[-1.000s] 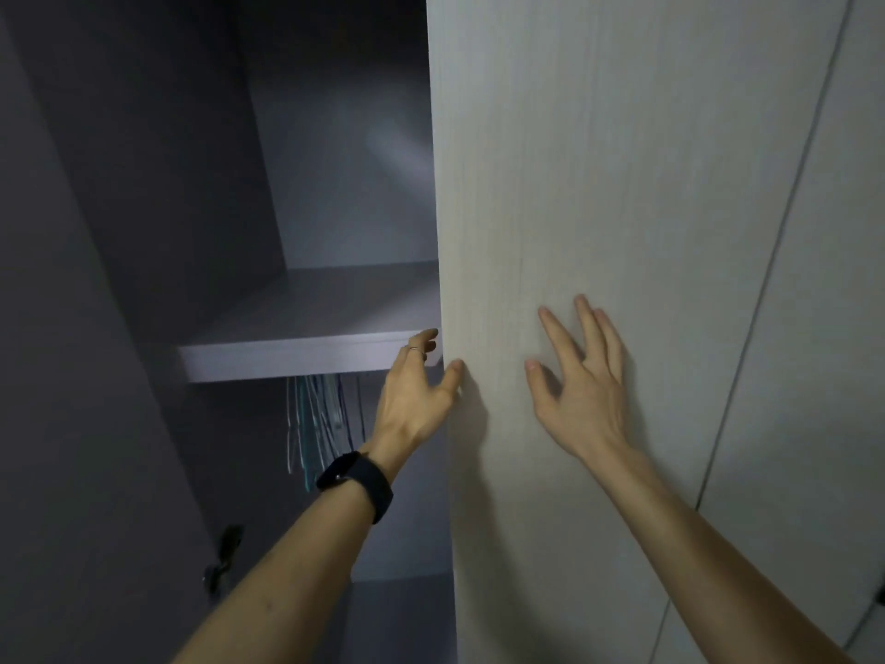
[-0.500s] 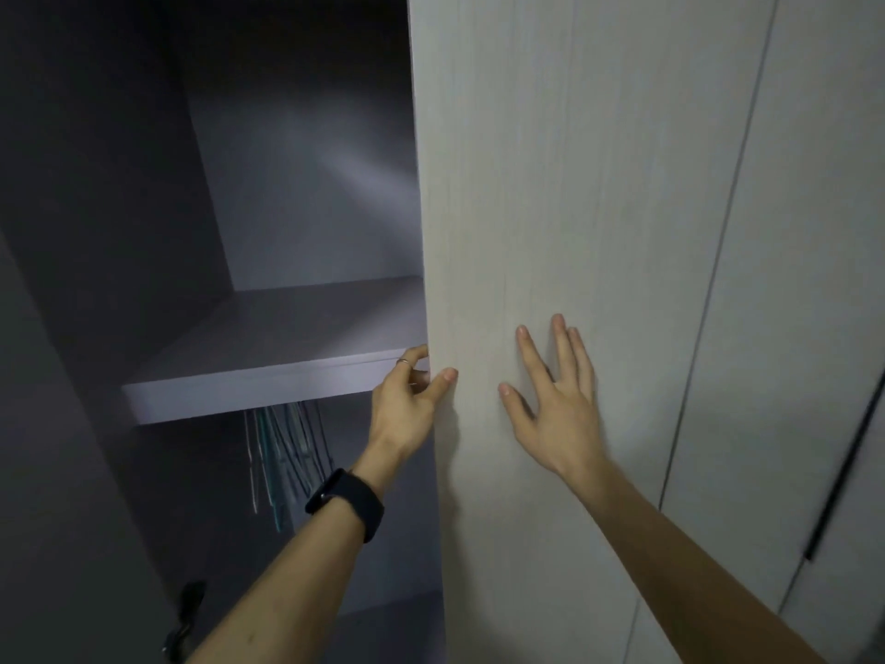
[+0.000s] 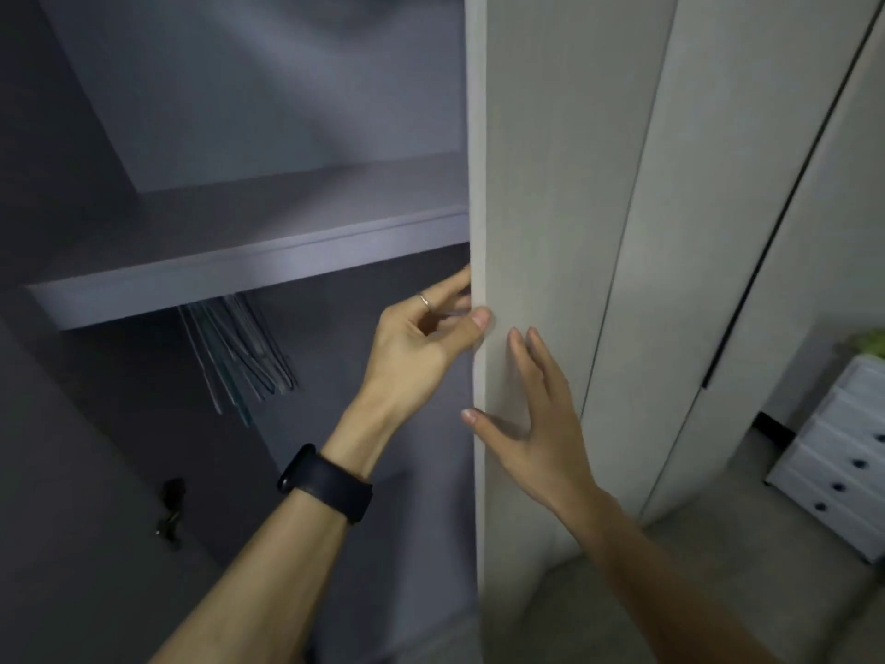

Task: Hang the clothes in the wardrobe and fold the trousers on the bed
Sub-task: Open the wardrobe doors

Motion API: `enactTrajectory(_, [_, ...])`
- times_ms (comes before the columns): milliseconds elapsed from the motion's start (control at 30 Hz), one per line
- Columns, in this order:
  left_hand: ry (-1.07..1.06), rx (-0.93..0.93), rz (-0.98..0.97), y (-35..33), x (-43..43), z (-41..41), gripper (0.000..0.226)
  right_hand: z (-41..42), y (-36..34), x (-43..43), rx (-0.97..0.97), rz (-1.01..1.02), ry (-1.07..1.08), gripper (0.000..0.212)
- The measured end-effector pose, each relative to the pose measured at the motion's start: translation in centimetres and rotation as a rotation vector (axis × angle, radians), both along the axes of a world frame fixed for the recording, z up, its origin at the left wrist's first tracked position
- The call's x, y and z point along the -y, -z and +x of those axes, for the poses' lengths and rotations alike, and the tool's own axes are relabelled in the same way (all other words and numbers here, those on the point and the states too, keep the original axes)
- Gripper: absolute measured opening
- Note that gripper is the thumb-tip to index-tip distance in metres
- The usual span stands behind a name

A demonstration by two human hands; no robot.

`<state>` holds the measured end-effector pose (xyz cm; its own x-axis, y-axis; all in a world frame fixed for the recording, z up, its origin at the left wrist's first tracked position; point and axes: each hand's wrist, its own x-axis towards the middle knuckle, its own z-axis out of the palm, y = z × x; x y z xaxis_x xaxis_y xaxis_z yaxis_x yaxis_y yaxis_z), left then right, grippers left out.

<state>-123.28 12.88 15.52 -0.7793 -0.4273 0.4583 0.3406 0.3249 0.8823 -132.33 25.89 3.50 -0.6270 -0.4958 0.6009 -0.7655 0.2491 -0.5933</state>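
The open wardrobe [image 3: 239,112] fills the left half of the view, its inside grey and dim. One shelf [image 3: 249,266] crosses it. Under the shelf hangs a bunch of thin hangers [image 3: 234,347], greenish and dark, too blurred to count. Lower left, a small dark fitting [image 3: 170,505] shows against the grey panel; I cannot tell what it is.

The left hand [image 3: 412,347] grips the free edge of the pale wood-grain door [image 3: 550,184]. Its fingers curl behind the edge, tips hidden, and the thumb presses the front face. One thin ring [image 3: 424,300] sits on a finger, and one black wristband [image 3: 325,484] on the wrist is too dark to show any marking.

The right hand [image 3: 536,424] lies flat on the door's face just below the left hand, fingers straight and slightly apart, thumb stretched toward the edge.

Right of this door stand two more pale panels [image 3: 718,232], shut, with a dark vertical strip [image 3: 766,261] between them.

At far right stands one white drawer chest [image 3: 843,462], cut off by the frame — four dark knobs show. Something green [image 3: 869,340] rests on top, mostly out of view.
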Motion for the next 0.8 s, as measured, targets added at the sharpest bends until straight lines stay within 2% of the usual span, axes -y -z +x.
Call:
enactTrajectory(233, [0.226,-0.084,-0.053,1.9,-5.6,-1.5,0.048,1.6,2.4,-7.3,-0.196,-0.132,0.163,0.069])
enactTrajectory(333, [0.289,-0.089,-0.219,2.3,-8.1,-3.3,0.057,1.6,2.5,-11.1,-0.158,-0.165,0.173,0.072])
enactTrajectory(433, [0.331,-0.094,-0.377,3.6,-11.2,-5.7,0.063,1.6,2.6,-14.9,-0.162,-0.151,0.307,0.076])
enactTrajectory(533, [0.294,-0.156,-0.568,6.3,-13.3,-8.5,0.065,1.3,2.4,-18.0,-0.143,-0.11,0.445,0.079])
enactTrajectory(633, [0.281,-0.138,-0.741,9.1,-15.4,-12.0,0.068,0.1,1.9,-21.0,-0.077,-0.103,0.585,0.084])
enactTrajectory(800, [0.226,-0.128,-0.982,11.9,-18.5,-17.7,0.078,-4.3,1.5,-24.4,-0.047,-0.107,0.733,0.079])
